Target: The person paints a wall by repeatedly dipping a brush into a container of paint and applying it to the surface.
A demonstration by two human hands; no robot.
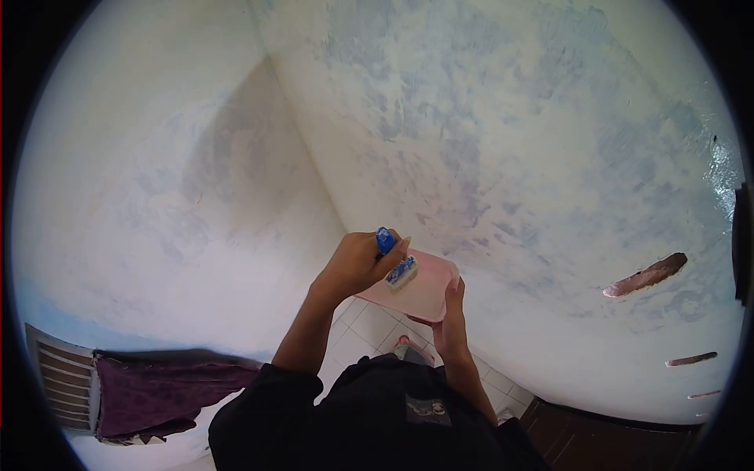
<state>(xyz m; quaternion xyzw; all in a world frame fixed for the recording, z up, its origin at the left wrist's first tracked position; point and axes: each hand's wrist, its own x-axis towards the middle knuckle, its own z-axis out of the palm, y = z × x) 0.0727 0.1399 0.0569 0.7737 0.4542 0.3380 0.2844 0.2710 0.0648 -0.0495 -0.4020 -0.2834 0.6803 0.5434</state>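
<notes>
My left hand (364, 265) is closed around the blue handle of a paintbrush (402, 273), its bristles pointing down over a pink plastic tub (454, 272). The brush head overlaps the tub's inside in this view, and blue and whitish smears mark it. My right hand (451, 315) grips the tub at its right edge, thumb up on the rim and the fingers mostly hidden underneath. Pale pinkish white shows inside the tub, which is held up in front of my chest near the corner of two walls.
Patchy white-and-blue walls (503, 157) meet in a corner ahead. The right wall has several elongated gouges, the largest gouge (648, 276) reddish. A purple cloth (165, 396) hangs beside a slatted vent (67, 385) at lower left. Below are white floor tiles (369, 326) and a dark brown panel (605, 439).
</notes>
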